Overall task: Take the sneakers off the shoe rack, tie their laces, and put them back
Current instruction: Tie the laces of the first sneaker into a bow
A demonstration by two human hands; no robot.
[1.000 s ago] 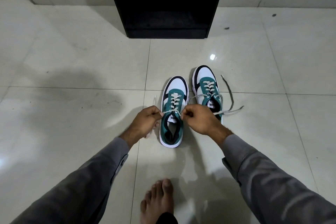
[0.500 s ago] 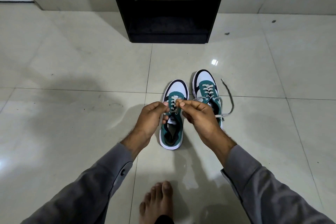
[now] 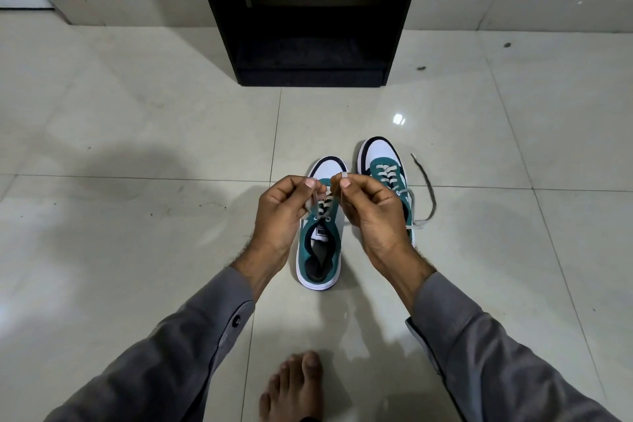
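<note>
Two sneakers stand side by side on the floor (image 3: 137, 134), toes toward the shoe rack (image 3: 310, 14), which stands behind them against the wall. The left sneaker (image 3: 320, 250) sits slightly nearer the person than the right sneaker (image 3: 383, 161). The left hand (image 3: 279, 212) and right hand (image 3: 373, 212) are above the left sneaker, each pinching an end of its lace. The right sneaker's loose lace (image 3: 430, 195) trails on the floor to its right. A bare foot (image 3: 294, 387) rests on the floor, nearest the person.
</note>
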